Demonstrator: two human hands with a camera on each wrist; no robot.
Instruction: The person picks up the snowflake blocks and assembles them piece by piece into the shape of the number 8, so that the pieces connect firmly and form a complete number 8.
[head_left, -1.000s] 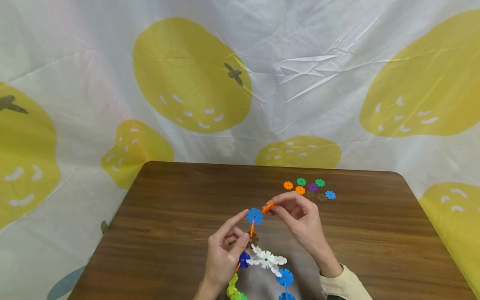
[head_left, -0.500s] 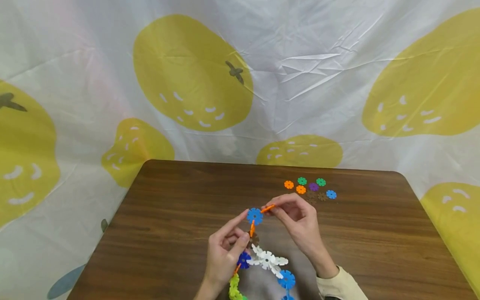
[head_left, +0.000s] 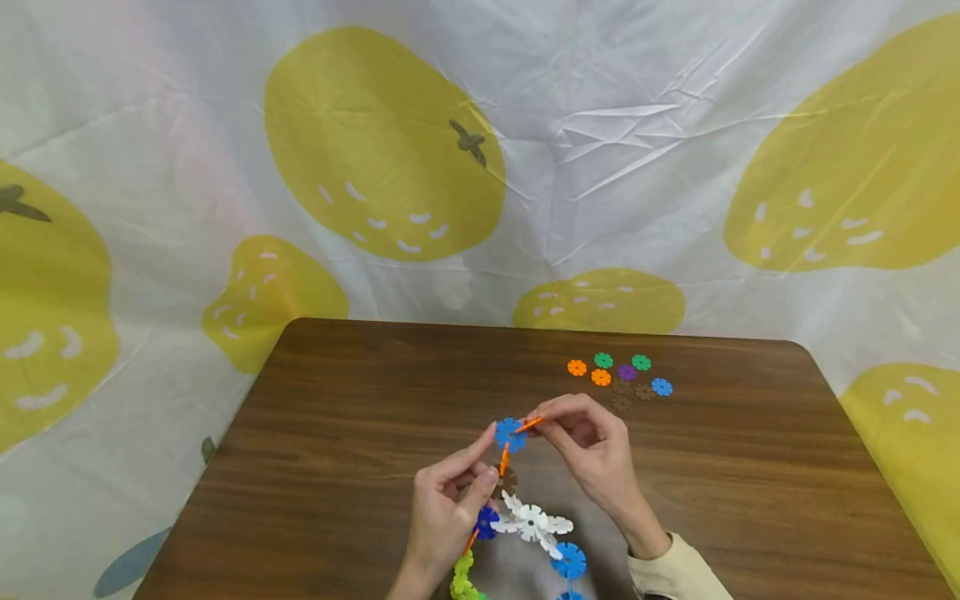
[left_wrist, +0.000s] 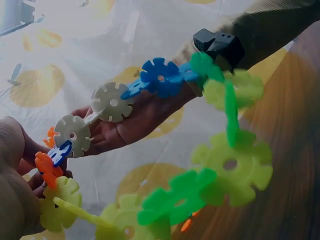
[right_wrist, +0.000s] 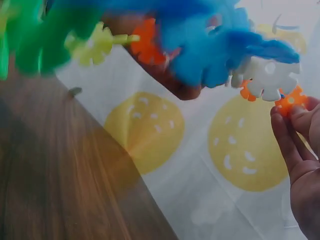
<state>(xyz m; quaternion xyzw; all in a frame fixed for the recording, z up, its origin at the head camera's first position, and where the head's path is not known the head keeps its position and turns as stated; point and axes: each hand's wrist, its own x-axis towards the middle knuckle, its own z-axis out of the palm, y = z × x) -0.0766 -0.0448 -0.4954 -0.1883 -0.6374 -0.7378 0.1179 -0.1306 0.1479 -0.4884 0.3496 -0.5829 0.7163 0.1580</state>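
In the head view my left hand [head_left: 448, 517] holds a chain of notched plastic discs near its top, its index fingertip against a blue disc [head_left: 510, 434]. An orange disc [head_left: 505, 459] and a brown disc [head_left: 507, 481] sit below that blue one. My right hand [head_left: 596, 454] pinches another orange disc [head_left: 531, 423], whose edge overlaps the blue disc; whether they are joined I cannot tell. White discs [head_left: 532, 522] hang lower in the chain. The left wrist view shows green discs [left_wrist: 177, 198] and yellow-green discs [left_wrist: 240, 167] looping down from the hands.
Several loose discs lie toward the back right of the brown table [head_left: 337, 400], among them orange [head_left: 577, 367], green [head_left: 641, 362], purple [head_left: 627, 372], brown [head_left: 643, 392] and blue [head_left: 662, 387]. A white curtain [head_left: 585, 75] printed with yellow shapes hangs behind the table.
My right hand has moved slightly left and down, bringing its orange disc over the blue disc's edge. My left hand has stayed almost in place.
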